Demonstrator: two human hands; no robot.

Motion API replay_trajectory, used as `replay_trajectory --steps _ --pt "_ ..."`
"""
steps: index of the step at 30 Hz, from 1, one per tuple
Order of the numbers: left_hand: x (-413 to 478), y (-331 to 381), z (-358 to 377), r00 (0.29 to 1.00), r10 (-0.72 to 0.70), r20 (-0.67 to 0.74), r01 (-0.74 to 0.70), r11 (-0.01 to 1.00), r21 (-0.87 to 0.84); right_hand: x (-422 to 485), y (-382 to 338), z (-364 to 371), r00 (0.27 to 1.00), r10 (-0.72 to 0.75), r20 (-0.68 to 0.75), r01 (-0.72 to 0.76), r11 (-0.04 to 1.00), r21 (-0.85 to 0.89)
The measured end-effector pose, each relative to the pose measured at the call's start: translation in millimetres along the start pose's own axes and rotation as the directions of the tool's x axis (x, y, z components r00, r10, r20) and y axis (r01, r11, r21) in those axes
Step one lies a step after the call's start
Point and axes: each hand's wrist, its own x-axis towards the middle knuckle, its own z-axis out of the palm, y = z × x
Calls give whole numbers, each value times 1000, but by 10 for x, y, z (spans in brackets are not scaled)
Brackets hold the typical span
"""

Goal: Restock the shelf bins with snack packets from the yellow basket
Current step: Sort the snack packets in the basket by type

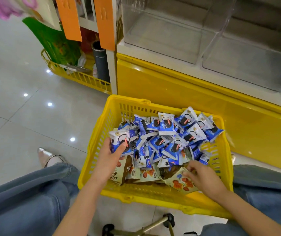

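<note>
Orange tags (69,17), grey tube (101,63), floor (17,116)

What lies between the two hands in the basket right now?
In the head view, between the left hand and right hand lie beige packets in the yellow basket, with blue packets heaped just behind.

Person wears blue jeans (25,201) and a silvery shoe (44,155).

Left hand (109,155) grips blue packet (119,141) in yellow basket (153,195).
</note>
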Motion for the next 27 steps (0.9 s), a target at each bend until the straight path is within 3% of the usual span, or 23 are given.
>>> replay_trajectory --steps 4,7,12,16,19,23,25,27 --pt "53 26 -97 986 129 -107 -132 991 -23 -7 -381 -334 970 -240 -32 236 967 -97" --pt "87 45 -177 972 135 -190 -154 984 -90 87 -748 -504 941 -339 -25 331 931 -154" --pt "82 79 -394 936 127 -329 -189 968 -163 437 -1451 -306 915 -402 -33 397 912 -104" --pt "70 86 -569 924 103 -368 -194 956 -218 713 -1859 219 906 -407 113 419 901 -115" --pt "54 83 -637 928 70 -365 -178 946 -271 845 -1982 474 914 -339 223 348 937 -2" --pt "51 62 -651 955 83 -285 -154 960 -236 895 -2020 433 947 -285 151 259 951 171" --pt "33 53 -584 976 96 -197 -137 969 -207 792 -2049 336 954 -296 57 251 886 391" --pt "8 27 -473 990 118 -74 -126 985 -116 654 -2061 229 961 -268 74 156 739 655"
